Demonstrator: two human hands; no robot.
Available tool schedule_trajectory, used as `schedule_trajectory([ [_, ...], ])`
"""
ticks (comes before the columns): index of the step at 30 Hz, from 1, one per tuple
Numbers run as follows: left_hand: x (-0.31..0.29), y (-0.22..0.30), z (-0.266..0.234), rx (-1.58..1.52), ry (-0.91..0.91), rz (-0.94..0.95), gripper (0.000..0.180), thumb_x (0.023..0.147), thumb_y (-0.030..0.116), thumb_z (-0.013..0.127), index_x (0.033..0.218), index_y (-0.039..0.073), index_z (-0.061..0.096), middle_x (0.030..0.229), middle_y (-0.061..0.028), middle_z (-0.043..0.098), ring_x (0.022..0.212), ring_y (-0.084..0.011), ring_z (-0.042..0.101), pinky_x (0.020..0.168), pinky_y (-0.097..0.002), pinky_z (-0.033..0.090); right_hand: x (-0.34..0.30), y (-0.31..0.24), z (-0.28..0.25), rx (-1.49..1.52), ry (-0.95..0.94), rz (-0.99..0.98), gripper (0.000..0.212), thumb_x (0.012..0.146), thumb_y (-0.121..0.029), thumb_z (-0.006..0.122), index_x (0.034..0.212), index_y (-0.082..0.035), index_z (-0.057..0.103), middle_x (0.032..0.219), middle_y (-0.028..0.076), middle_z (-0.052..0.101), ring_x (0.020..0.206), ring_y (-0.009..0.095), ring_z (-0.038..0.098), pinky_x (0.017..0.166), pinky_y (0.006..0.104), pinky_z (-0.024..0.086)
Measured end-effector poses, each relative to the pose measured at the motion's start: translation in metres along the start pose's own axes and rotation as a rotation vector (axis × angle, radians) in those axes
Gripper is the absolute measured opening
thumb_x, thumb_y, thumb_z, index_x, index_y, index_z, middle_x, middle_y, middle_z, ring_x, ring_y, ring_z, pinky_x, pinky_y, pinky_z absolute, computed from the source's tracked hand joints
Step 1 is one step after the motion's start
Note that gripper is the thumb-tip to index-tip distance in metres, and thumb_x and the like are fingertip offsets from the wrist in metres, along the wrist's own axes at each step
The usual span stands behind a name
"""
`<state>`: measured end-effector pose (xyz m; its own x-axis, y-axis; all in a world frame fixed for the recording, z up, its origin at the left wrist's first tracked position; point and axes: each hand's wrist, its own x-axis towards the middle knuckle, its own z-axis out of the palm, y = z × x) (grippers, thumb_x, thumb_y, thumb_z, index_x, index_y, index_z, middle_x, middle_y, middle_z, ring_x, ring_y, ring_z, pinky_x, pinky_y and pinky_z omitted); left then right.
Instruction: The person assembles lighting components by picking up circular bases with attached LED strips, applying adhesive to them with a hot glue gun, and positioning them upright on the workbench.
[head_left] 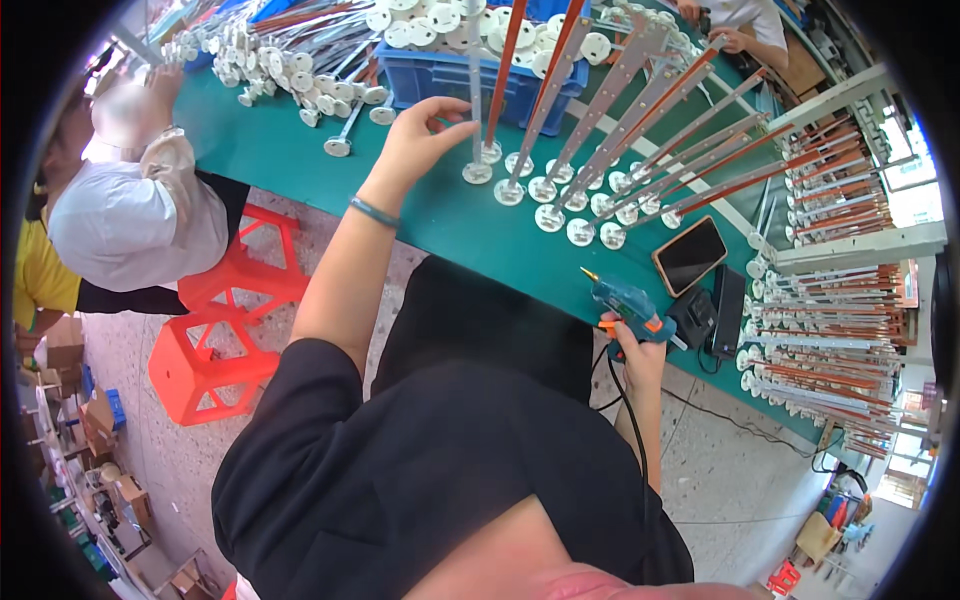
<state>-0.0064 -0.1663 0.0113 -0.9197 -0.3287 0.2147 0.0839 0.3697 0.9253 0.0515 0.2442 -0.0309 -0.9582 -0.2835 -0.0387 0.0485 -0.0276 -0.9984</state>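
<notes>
Fingers (448, 104) of your left hand (415, 140) part-curled at slim upright grey strip (475, 70), round white base (477, 173) on green bench (460, 230); cannot tell if pinched. Your right hand (640, 355) wraps teal pistol-shaped glue gun (630, 303). Sideways nudge could topple red-brown strip (505, 70) alongside; snagged black cable (632, 410) could jerk gun.

The strip (475, 70) by the left hand (425, 132) is cut off above.
</notes>
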Motion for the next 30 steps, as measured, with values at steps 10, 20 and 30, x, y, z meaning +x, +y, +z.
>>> schedule_trajectory([
  [10,0.001,-0.014,0.015,-0.05,-0.013,0.147,0.018,0.085,0.013,0.074,0.096,-0.001,0.071,0.085,-0.0014,0.07,0.076,-0.0062,0.062,0.068,-0.022,0.05,-0.001,-0.009,0.004,-0.079,-0.052,-0.099,0.025,0.083,0.0,0.067,0.107,0.001,0.065,0.09,0.006,0.07,0.072,0.01,0.061,0.064,0.0237,0.048],
  [20,-0.08,0.038,0.005,-0.162,0.058,0.114,0.006,0.091,0.004,0.065,0.096,-0.001,0.065,0.086,-0.001,0.066,0.074,-0.0062,0.058,0.065,-0.0198,0.047,-0.009,0.005,-0.011,0.116,0.011,0.009,0.031,0.084,-0.004,0.067,0.115,-0.001,0.062,0.096,0.009,0.07,0.079,0.013,0.065,0.07,0.0253,0.05],
  [30,-0.1,0.105,0.166,0.017,-0.294,0.414,0.009,0.082,0.003,0.068,0.091,0.004,0.067,0.087,-0.0126,0.067,0.078,-0.0316,0.066,0.068,-0.0369,0.052,-0.014,0.005,-0.041,0.533,0.237,-0.281,0.028,0.094,-0.022,0.063,0.107,0.001,0.054,0.099,0.018,0.06,0.078,0.023,0.057,0.071,0.0335,0.048],
])
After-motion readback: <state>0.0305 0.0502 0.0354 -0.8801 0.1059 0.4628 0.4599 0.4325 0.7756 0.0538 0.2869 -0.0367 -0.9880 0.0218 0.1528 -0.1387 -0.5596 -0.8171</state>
